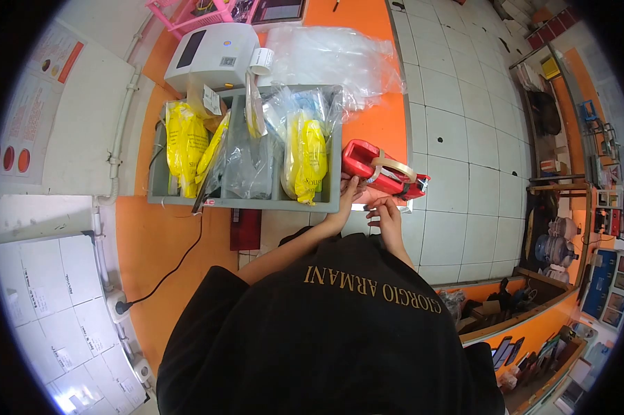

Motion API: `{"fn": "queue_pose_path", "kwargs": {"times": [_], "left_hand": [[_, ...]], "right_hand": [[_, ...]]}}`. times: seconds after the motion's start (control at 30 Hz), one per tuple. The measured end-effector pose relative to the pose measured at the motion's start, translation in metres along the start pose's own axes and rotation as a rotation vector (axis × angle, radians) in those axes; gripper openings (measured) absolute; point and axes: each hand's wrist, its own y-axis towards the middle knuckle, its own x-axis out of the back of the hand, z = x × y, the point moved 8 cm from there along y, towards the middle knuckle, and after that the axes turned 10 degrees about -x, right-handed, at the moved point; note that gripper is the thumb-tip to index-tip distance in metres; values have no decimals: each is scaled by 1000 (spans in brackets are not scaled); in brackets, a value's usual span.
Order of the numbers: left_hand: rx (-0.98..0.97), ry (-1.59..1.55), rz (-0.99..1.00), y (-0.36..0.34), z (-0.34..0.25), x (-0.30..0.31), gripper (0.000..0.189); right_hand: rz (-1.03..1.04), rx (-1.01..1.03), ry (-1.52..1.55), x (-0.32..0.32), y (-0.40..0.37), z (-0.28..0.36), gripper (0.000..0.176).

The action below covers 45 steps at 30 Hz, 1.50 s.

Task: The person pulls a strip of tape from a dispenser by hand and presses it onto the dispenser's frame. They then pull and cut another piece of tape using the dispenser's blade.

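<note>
My left hand (348, 195) is at the right edge of the grey divided tray (249, 203), beside the lower end of a red tape dispenser (359, 158). Its fingers are bent together; what they hold is too small to make out. Just to the right, my right hand (386, 210) is below the dispenser, near the table edge, with fingers curled in a pinch on something unclear. A roll of tan tape (395, 166) sits on the dispenser. Yellow packets in clear plastic (185, 144) fill the tray's left compartment, and more yellow packets (310, 159) lie in the right one.
Behind the tray stand a white label printer (218, 54) and a pink basket (197, 17). Clear plastic bags (326, 59) lie on the orange table (367, 128). A black cable (180, 264) runs to a wall socket at left. Shelves (561, 187) stand far right.
</note>
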Motion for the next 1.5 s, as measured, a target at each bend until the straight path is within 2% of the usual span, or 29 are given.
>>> {"fn": "queue_pose_path", "kwargs": {"times": [0.03,0.07,0.13,0.17,0.23,0.33,0.47,0.53,0.67,0.73,0.93,1.07,1.13,1.23,1.5], "left_hand": [[-2,-6,1,-1,-3,-1,34],[-2,-6,2,-1,-5,-3,34],[-34,-18,-19,-3,-15,-6,30],[-35,-17,-19,-2,-11,-4,30],[-32,-46,-31,1,-4,0,26],[-22,9,-7,2,1,3,24],[-126,87,-27,2,-9,4,24],[-17,-36,-40,-2,-10,-1,23],[-1,-61,-60,0,-1,1,23],[-49,-99,-78,1,-5,1,22],[-41,17,-24,2,-2,4,22],[-61,-33,-53,1,-5,3,23],[-33,-36,-39,2,0,4,24],[-42,-9,-57,2,0,5,24],[-12,-66,-79,2,2,5,22]], "right_hand": [[-130,37,-156,6,0,3,17],[-130,37,-155,5,0,4,17],[-501,488,-820,-4,-26,55,25],[-501,489,-820,-8,-30,63,25],[-587,713,-986,-26,-47,87,28],[-604,834,-979,-34,-45,93,28],[-596,783,-966,-30,-30,85,25],[-547,760,-934,-29,-25,83,22],[-508,716,-936,-28,-25,80,19],[-577,828,-994,-32,-36,87,17],[-579,778,-968,-28,-39,84,17],[-593,771,-987,-29,-41,92,17],[-593,872,-985,-33,-47,98,17],[-573,922,-971,-33,-42,96,17],[-575,945,-994,-35,-36,96,16]]}}
